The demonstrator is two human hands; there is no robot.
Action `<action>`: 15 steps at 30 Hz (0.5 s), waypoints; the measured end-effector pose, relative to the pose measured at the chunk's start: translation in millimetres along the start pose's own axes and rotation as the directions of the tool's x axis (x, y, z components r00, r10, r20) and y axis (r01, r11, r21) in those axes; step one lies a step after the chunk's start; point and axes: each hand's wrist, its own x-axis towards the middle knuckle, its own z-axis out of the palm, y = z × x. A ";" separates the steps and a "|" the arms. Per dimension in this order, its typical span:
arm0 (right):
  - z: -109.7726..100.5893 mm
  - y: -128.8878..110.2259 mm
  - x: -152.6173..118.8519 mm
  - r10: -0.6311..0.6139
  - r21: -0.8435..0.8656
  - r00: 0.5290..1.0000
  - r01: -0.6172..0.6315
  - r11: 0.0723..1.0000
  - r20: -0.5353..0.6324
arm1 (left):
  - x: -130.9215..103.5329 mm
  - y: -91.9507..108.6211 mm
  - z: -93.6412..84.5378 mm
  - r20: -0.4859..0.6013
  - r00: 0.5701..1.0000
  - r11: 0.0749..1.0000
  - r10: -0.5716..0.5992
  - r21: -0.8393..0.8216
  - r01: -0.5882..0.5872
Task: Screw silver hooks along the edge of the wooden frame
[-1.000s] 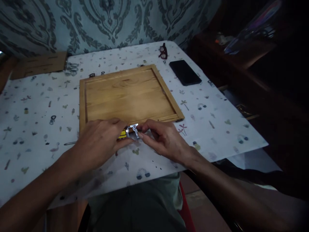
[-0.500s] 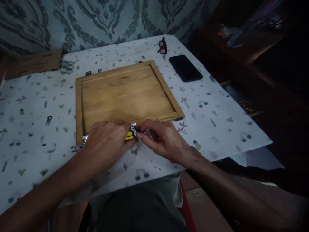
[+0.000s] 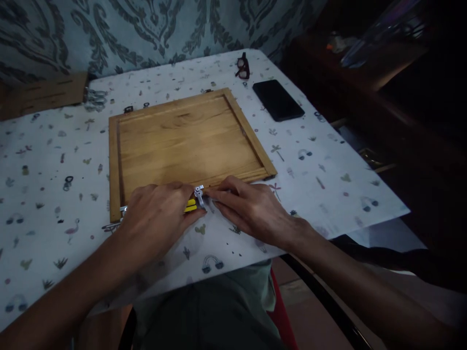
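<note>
A shallow wooden framed panel (image 3: 182,141) lies on the table. Along its near edge, my left hand (image 3: 156,209) is closed over a yellow-and-dark object (image 3: 190,205), most of which the hand hides. A small silver metal fitting (image 3: 198,192) with a round head and a bent leg sticks out past its fingertips. My right hand (image 3: 255,209) is just right of this fitting, fingers stretched out, the index tip at or very near the metal. Nothing shows clearly in the right fingers. Another silver metal end (image 3: 124,209) peeks out left of my left hand.
The table wears a white printed cover (image 3: 314,194). A black phone (image 3: 278,100) and dark-framed glasses (image 3: 242,66) lie beyond the panel at right. At the back left are a cardboard piece (image 3: 47,95) and several shiny metal pieces (image 3: 95,98).
My right fingers have gone from a pinch beside the silver fitting to a straighter, loosened pose. My left hand keeps its hold. The whole view has shifted slightly.
</note>
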 end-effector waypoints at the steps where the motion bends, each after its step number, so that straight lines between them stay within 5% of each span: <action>1: 1.0 0.5 -0.4 -0.019 -0.020 1.000 0.019 1.000 -0.003 | 0.0 0.5 -1.2 0.016 1.000 1.000 -0.003 0.007 0.003; 10: 7.8 0.9 0.6 -0.054 -0.156 0.997 0.062 0.986 0.055 | 0.8 0.4 -2.9 0.007 1.000 0.998 0.013 0.054 -0.014; 15: 6.3 0.4 0.2 -0.082 -0.211 0.996 0.089 0.973 0.041 | 2.0 3.5 -6.9 0.101 0.994 0.999 -0.033 0.034 0.030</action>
